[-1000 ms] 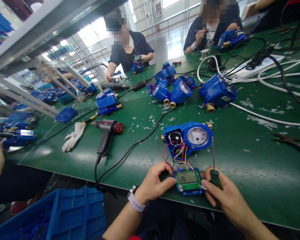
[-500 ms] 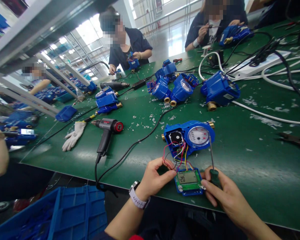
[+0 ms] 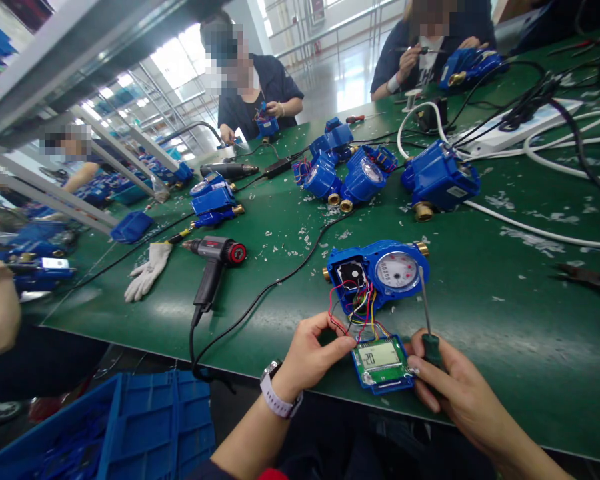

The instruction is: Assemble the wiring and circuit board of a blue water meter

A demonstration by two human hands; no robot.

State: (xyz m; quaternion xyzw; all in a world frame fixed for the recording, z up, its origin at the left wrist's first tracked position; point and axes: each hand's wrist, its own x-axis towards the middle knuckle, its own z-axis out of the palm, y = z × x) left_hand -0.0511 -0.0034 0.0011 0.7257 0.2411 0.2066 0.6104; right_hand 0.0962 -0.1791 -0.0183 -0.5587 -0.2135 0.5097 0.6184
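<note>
An open blue water meter lies on the green table, its dial facing up. Coloured wires run from it to a green display board at the table's near edge. My left hand pinches the board's left side near the wires. My right hand holds the board's right side and also grips a green-handled screwdriver, whose shaft points up across the meter.
A black heat gun with its cable and a white glove lie to the left. Several blue meters and white cables sit further back. A blue crate is below the table. Other people work across the table.
The display board has tilted and shifted slightly right between my hands. My left fingers moved closer to the wires. The view shifted a little.
</note>
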